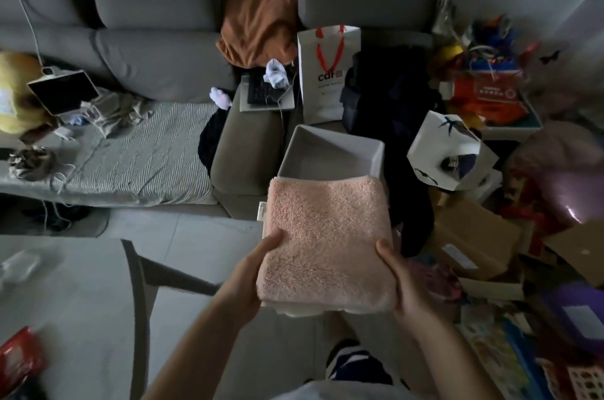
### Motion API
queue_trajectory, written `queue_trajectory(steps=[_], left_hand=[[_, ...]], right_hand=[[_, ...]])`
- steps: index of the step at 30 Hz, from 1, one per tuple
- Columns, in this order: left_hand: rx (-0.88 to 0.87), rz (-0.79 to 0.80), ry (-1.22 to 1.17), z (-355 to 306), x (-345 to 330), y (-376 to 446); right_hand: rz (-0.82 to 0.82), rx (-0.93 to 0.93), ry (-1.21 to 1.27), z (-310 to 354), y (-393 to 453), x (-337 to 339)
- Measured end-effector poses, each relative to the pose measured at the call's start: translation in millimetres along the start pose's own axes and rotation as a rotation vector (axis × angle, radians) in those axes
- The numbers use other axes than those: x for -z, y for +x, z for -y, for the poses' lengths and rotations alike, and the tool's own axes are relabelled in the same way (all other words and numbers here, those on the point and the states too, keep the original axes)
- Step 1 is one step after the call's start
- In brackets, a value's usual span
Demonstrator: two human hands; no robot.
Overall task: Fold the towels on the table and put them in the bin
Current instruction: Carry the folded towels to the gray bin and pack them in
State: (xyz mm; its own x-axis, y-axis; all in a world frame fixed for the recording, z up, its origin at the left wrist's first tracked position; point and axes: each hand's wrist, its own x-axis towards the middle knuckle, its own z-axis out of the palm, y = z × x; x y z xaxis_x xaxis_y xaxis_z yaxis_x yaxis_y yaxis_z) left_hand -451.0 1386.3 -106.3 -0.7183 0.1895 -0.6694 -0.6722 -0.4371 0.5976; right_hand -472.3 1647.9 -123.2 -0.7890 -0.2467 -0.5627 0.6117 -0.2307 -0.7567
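Grey sofa (157,49) along far wall. Orange cloth (261,30) between its back cushions. White paper bag (327,72) upright, beside laptop (268,95). Striped blanket (143,154) on seat. Cardboard boxes (474,236) at right. Tablet (63,92) at left.

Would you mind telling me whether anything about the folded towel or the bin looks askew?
Nothing stands out: both hands, left hand and right hand, hold the pink towel neatly folded before the upright bin.
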Motion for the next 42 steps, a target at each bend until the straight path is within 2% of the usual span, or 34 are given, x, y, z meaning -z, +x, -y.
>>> queue_trajectory(steps=[5, 10, 14, 22, 27, 29, 33, 37, 39, 40, 42], left_hand=[[-0.006, -0.076, -0.063, -95, 25, 97], [-0.007, -0.113, -0.087, -186, 55, 172], [0.031, -0.164, -0.094, -244, 94, 224], [0.093, -0.206, -0.017, -335, 212, 354], [0.054, -0.250, 0.007, -338, 281, 440], [0.056, -0.285, 0.033, -330, 302, 471], [0.122, -0.312, 0.114, -324, 325, 505], [0.103, -0.345, 0.396, -339, 327, 495], [0.065, -0.483, 0.523, -348, 321, 484], [0.061, -0.544, 0.539, -352, 316, 478], [0.074, -0.534, 0.571, -358, 303, 467]], right_hand=[[0.027, 0.021, -0.036, 64, 139, -33], [0.016, -0.079, -0.087, 116, 249, -72], [-0.014, -0.170, -0.136, 133, 324, -108], [-0.029, -0.269, -0.205, 122, 484, -181], [-0.082, -0.194, -0.159, 85, 584, -196], [-0.123, -0.237, -0.187, 64, 619, -196], [-0.137, -0.375, -0.267, 39, 655, -195], [-0.271, -0.177, -0.344, 41, 637, -201], [-0.339, -0.082, -0.394, 49, 627, -204], [-0.349, -0.072, -0.404, 53, 623, -205], [-0.302, -0.120, -0.391, 58, 619, -208]])
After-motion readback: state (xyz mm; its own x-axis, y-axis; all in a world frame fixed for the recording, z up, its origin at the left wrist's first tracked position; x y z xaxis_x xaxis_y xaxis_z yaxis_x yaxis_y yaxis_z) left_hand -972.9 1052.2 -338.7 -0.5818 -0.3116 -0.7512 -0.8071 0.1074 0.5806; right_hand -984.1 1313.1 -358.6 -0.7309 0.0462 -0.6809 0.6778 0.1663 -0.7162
